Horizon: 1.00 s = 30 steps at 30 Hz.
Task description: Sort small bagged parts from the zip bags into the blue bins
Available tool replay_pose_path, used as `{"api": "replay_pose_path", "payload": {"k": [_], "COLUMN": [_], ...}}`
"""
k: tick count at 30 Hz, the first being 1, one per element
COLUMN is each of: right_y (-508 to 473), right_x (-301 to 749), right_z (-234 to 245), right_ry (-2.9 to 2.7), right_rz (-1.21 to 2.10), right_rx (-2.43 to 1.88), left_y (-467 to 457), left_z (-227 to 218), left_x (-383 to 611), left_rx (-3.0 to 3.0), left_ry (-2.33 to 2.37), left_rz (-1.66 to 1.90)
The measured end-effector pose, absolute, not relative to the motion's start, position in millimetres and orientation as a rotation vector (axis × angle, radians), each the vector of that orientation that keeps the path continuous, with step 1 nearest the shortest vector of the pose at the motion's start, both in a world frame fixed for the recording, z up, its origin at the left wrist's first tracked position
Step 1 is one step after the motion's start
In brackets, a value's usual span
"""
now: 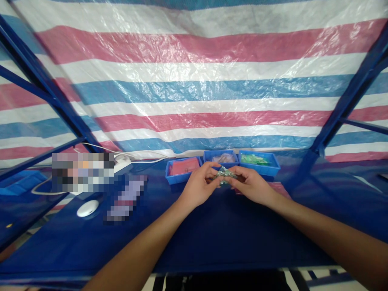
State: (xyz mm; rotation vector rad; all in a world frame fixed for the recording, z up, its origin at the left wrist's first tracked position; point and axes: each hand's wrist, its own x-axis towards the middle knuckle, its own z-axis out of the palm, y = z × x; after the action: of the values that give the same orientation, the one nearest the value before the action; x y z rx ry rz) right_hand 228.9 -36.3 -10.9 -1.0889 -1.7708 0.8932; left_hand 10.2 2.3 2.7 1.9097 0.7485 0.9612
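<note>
Both of my hands meet over the middle of the blue table, in front of the bins. Between them is a small, shiny, clear plastic packet (224, 174) with some green on it. My left hand (202, 182) pinches its left side between thumb and fingers. My right hand (250, 182) grips its right side the same way. The packet's contents are too small to make out. Partly hidden behind my right hand and wrist, a flat red packet (280, 189) lies on the table.
Behind my hands stand a blue bin with red packets (183, 166), one with clear bags (223, 157) and one with green packets (256, 159). On the left are a white mouse (87, 208), a power strip (121, 163) and cables. Blue frame posts flank a striped plastic sheet (194, 93).
</note>
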Motion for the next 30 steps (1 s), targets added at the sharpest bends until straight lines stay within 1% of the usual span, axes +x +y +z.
{"api": "replay_pose_path", "payload": {"k": [4, 11, 18, 25, 28, 30], "right_y": [-35.3, -39.7, -38.8, -41.7, -41.1, -39.9], "right_x": [225.1, 217.1, 219.0, 214.2, 216.0, 219.0], "right_z": [-12.5, -10.1, -14.7, -8.2, -10.1, -11.6], "right_ry": [-1.724, -1.670, -1.620, -1.638, -1.609, -1.600], "right_rz": [0.970, 1.017, 1.035, 1.094, 1.038, 0.893], "right_rx": [-1.087, -1.014, -1.053, -0.975, -1.041, -1.102], "left_y": [5.3, 6.9, 6.1, 4.7, 5.7, 5.5], "left_z": [-11.3, -0.8, -5.8, -5.6, -8.9, -8.9], "left_x": [2.1, -7.2, -4.4, -4.4, -2.6, -1.0], "left_rx": [1.779, 1.618, 1.604, 1.616, 1.650, 1.687], "left_ry": [0.751, 0.655, 0.681, 0.675, 0.728, 0.818], "left_rz": [0.985, 0.924, 0.891, 0.856, 0.968, 1.079]}}
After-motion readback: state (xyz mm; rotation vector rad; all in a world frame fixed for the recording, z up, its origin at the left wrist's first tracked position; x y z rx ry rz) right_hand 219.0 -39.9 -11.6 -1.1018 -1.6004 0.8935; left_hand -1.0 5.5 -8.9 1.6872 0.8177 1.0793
